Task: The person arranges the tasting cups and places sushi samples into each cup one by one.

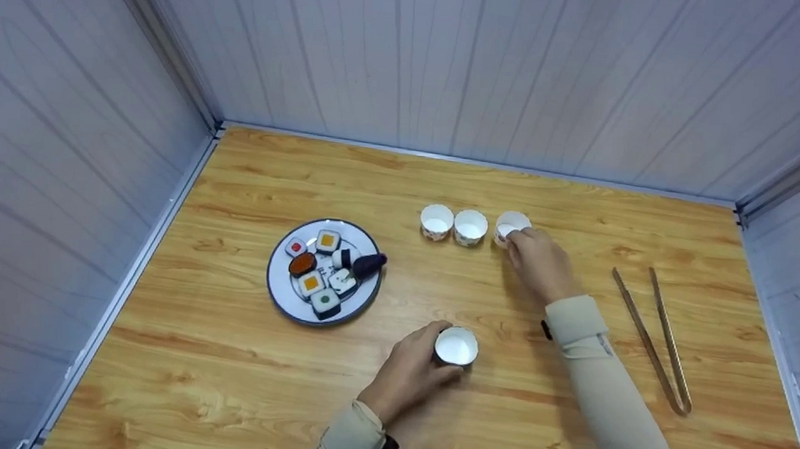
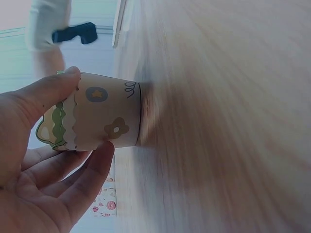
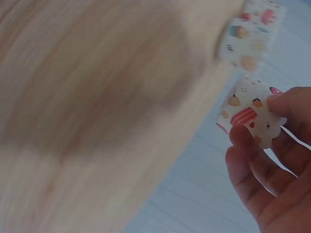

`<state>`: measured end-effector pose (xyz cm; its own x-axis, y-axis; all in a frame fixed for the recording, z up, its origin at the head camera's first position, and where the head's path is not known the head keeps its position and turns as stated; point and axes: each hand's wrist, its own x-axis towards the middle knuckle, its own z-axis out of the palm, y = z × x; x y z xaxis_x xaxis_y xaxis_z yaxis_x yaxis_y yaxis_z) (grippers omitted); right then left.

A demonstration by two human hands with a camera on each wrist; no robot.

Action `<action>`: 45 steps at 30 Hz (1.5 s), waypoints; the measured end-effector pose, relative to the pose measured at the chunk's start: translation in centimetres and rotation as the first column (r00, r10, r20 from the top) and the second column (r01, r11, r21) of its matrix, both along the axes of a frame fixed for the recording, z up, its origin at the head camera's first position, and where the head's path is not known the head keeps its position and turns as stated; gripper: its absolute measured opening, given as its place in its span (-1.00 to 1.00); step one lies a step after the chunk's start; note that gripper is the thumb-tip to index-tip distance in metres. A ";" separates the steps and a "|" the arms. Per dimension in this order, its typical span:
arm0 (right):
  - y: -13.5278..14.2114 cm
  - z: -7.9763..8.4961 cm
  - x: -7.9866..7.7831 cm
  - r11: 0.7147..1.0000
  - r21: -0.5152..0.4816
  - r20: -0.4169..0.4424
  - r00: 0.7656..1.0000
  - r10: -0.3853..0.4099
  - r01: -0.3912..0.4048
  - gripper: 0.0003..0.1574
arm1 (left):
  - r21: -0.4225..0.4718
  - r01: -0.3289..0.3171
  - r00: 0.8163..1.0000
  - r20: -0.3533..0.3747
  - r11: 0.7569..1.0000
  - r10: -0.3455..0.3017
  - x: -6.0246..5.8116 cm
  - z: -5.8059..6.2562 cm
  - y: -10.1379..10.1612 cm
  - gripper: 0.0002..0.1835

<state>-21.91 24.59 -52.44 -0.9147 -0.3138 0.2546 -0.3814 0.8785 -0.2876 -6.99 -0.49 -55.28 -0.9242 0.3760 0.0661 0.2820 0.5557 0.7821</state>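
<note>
My left hand grips a white paper baking cup near the front middle of the table. In the left wrist view this cup shows a flower, a star and a scalloped rim, with thumb and fingers on opposite sides. Farther back, my right hand pinches another paper cup by its side. The right wrist view shows cake drawings on that cup; whether its base touches the table I cannot tell. Just left of it stand two similar cups, the nearer one beside the other.
A blue-rimmed plate on the left bears several toy sushi pieces and a toy eggplant. Metal tongs lie spread on the right. Pale panels wall the table's back and sides.
</note>
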 end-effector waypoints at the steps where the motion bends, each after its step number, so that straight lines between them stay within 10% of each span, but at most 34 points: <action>1: -0.1 -0.3 -0.4 1.000 0.005 0.031 0.999 -0.014 0.014 -0.84 | -0.002 -0.001 1.000 0.000 1.000 0.001 0.0 0.0 0.0 -0.34; 16: -0.6 -1.8 -2.2 0.997 0.055 0.109 0.992 -0.057 0.051 -0.79 | 0.009 0.013 1.000 0.020 1.000 -0.013 -0.1 0.2 0.4 -0.32; 22: -0.8 -1.5 -1.1 0.999 0.028 0.015 0.999 -0.043 0.043 -0.83 | 0.009 0.006 1.000 0.028 1.000 -0.006 -0.1 0.0 0.5 -0.34; 32: -1.7 1.3 4.0 0.997 -0.001 -0.242 0.968 0.069 -0.072 -0.81 | -0.003 0.000 1.000 0.009 1.000 0.000 -0.1 -0.2 0.3 -0.34; 45: -3.5 1.8 12.6 0.969 -0.042 -0.287 0.931 0.223 -0.245 -0.73 | -0.009 0.001 1.000 0.019 1.000 -0.001 -0.1 -0.1 0.1 -0.34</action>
<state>-9.31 21.08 -50.64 -0.7066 -0.4805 0.5194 -0.6480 0.7343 -0.2022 -7.13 -0.41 -55.34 -0.9248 0.3777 0.0453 0.2678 0.5620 0.7826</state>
